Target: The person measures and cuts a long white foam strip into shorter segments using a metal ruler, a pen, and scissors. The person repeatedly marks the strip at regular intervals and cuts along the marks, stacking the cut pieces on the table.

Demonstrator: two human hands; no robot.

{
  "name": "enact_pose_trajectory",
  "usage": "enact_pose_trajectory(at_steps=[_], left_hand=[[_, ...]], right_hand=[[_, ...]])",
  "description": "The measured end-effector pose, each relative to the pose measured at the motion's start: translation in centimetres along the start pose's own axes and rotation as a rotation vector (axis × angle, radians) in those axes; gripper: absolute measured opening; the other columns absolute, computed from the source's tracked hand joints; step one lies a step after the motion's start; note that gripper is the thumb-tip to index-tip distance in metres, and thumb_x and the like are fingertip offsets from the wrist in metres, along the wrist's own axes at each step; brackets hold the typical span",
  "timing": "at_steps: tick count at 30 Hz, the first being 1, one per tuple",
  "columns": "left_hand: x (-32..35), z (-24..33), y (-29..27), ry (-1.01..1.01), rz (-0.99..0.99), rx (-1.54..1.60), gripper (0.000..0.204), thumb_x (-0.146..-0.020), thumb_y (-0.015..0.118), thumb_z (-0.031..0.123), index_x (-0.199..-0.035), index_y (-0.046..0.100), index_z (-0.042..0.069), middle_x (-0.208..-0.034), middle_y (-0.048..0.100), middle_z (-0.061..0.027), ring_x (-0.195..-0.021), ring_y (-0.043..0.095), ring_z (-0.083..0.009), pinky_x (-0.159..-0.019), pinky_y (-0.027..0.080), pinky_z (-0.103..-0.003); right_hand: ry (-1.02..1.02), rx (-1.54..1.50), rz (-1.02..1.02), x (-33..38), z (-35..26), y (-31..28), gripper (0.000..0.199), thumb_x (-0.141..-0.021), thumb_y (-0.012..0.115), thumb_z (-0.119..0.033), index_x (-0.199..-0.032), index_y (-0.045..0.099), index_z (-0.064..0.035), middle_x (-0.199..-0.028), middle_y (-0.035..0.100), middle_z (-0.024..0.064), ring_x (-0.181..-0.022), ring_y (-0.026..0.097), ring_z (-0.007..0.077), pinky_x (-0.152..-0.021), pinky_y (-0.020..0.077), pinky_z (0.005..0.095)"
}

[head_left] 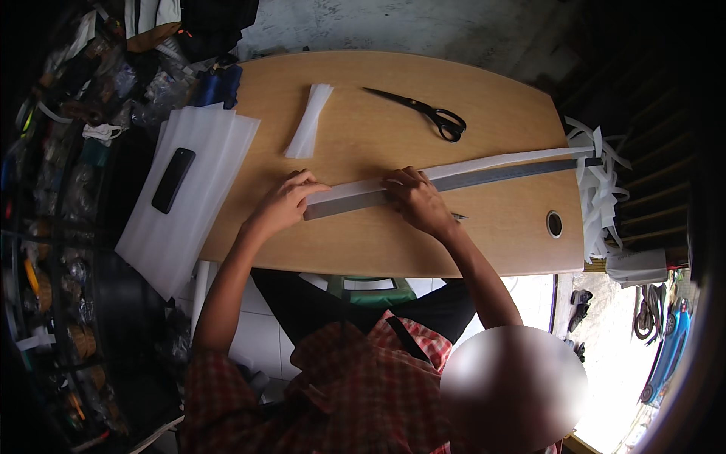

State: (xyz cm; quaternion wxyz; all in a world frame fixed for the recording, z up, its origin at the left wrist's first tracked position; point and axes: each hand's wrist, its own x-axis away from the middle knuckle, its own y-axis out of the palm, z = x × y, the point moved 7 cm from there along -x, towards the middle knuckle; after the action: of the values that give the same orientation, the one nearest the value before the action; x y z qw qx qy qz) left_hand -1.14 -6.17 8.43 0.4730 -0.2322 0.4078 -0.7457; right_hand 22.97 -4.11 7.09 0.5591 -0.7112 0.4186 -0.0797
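Observation:
A long white foam strip (484,162) lies along a long grey metal ruler (495,175) on the wooden table. At their left end, the bent fingers of my left hand (286,203) close on the strip's end, thumb close to the ruler. Further right, my right hand (418,200) curls its fingers over the strip, crossing the ruler; its fingertips are partly hidden. Beside my right wrist a small metallic thing (459,217) shows, too small to name. Black scissors (427,113) and a bundle of short white foam strips (308,122) lie beyond my hands.
White foam sheets (198,189) overhang the table's left edge, with a black phone (173,180) on top. Loose white strip offcuts (600,204) hang past the right edge. A round cable hole (554,223) opens in the tabletop (499,246). Cluttered shelves (72,250) stand left.

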Motion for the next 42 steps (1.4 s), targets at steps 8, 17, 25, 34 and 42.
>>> enact_pose_trajectory(at_steps=[8, 17, 25, 34, 42], left_hand=[[-1.9, 1.6, 2.0, 0.173, -0.037, -0.183, 0.041, -0.078, 0.061, -0.008, -0.115, 0.068, 0.006, -0.107, 0.064, -0.0111, -0.095, 0.064, -0.0325, -0.084, 0.053, -0.042], [-4.0, 4.9, 3.5, 0.324, 0.028, -0.284, 0.020, -0.088, 0.070, 0.013, -0.105, 0.065, 0.004, -0.101, 0.062, -0.0096, -0.093, 0.066, -0.0295, -0.075, 0.055, -0.045], [-6.3, 5.1, 6.7, 0.293, 0.014, -0.341, 0.045, -0.086, 0.067, 0.003, -0.129, 0.064, 0.012, -0.107, 0.058, -0.0126, -0.092, 0.068, -0.0332, -0.076, 0.057, -0.046], [-6.2, 5.0, 5.7, 0.294, -0.011, -0.142, 0.046, -0.083, 0.065, -0.009, -0.124, 0.070, 0.011, -0.105, 0.056, -0.0125, -0.089, 0.066, -0.0345, -0.081, 0.055, -0.047], [-6.2, 7.1, 6.3, 0.377, 0.119, -0.094, 0.028, -0.087, 0.066, 0.000, -0.115, 0.066, -0.001, -0.110, 0.058, -0.0122, -0.101, 0.061, -0.0327, -0.086, 0.053, -0.045]], right_hand=[[0.006, -0.212, 0.046, -0.2, 2.3, -1.0, 0.032, -0.076, 0.067, 0.006, -0.106, 0.073, -0.0021, -0.112, 0.071, 0.0101, -0.105, 0.063, 0.0331, -0.094, 0.0536, 0.0433], [0.067, 0.021, 0.043, 2.2, 4.1, -2.4, 0.029, -0.084, 0.062, 0.003, -0.108, 0.073, -0.0081, -0.114, 0.069, 0.0055, -0.110, 0.061, 0.0287, -0.096, 0.0492, 0.0431], [0.125, 0.106, -0.029, 2.2, 3.6, -2.0, 0.037, -0.082, 0.063, 0.003, -0.115, 0.074, -0.0104, -0.119, 0.068, 0.0048, -0.118, 0.059, 0.0267, -0.099, 0.0465, 0.0431], [0.107, 0.133, 0.057, 2.5, 2.9, -2.4, 0.030, -0.084, 0.063, -0.004, -0.111, 0.075, -0.0127, -0.117, 0.066, 0.0014, -0.116, 0.059, 0.0236, -0.088, 0.0442, 0.0431], [0.130, 0.127, 0.019, 3.2, 2.8, -2.4, 0.047, -0.079, 0.073, -0.009, -0.126, 0.071, -0.0124, -0.130, 0.063, 0.0049, -0.121, 0.057, 0.0252, -0.097, 0.0421, 0.0430]])
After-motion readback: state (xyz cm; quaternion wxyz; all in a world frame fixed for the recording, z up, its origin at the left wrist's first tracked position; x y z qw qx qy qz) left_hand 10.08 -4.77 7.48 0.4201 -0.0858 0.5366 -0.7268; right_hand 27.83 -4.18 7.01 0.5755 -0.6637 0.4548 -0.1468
